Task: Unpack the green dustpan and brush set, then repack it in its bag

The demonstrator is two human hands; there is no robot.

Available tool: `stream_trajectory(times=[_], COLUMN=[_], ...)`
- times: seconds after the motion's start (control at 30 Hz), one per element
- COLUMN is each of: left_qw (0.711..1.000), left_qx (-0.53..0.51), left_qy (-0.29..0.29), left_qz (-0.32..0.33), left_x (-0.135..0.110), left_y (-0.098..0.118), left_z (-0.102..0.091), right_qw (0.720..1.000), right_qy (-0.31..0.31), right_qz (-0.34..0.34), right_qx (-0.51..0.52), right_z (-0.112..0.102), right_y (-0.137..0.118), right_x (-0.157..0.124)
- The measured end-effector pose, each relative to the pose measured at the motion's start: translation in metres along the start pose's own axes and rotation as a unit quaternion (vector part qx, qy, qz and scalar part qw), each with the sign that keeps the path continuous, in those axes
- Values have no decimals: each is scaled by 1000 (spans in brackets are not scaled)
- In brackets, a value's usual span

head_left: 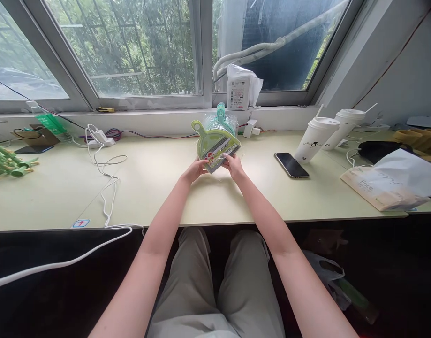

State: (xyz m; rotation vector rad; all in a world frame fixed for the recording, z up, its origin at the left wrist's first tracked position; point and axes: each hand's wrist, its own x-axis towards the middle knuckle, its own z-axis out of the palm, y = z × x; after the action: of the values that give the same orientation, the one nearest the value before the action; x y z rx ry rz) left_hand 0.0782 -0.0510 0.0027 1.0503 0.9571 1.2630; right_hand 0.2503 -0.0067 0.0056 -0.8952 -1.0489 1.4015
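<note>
Both hands are stretched out over the table, holding a small light green dustpan (205, 137) tilted, its looped handle pointing up and left. A printed label with a dark strip covers part of its front. My left hand (194, 171) is closed on the lower left edge, and my right hand (234, 166) is closed on the lower right edge near the label. Directly behind the dustpan is a teal item (220, 112) with a rounded handle, in clear plastic wrap. The dustpan partly covers it, and I cannot tell whether the two are joined.
To the right lie a black phone (291, 165), two white lidded cups (315, 138) with straws and a tissue pack (387, 183). A white cable (109, 197) crosses the left side. Beyond it are a green-labelled bottle (49, 121) and green plastic pieces (11, 162). A white package (240, 89) stands on the windowsill.
</note>
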Motion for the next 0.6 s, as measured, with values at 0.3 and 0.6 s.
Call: stream_trajectory(times=[0.3,0.6], left_qw=[997,998], left_qx=[-39,-29], left_qy=[67,42], left_qz=[28,-37], left_x=[-3,-3], left_y=[17,16], left_z=[-20,-22], right_qw=[969,852], right_qy=[27,27], right_qz=[-154,-385], right_qx=[-193,-355], right_z=[-25,-28], right_y=[-16,-10], right_x=[-3,6])
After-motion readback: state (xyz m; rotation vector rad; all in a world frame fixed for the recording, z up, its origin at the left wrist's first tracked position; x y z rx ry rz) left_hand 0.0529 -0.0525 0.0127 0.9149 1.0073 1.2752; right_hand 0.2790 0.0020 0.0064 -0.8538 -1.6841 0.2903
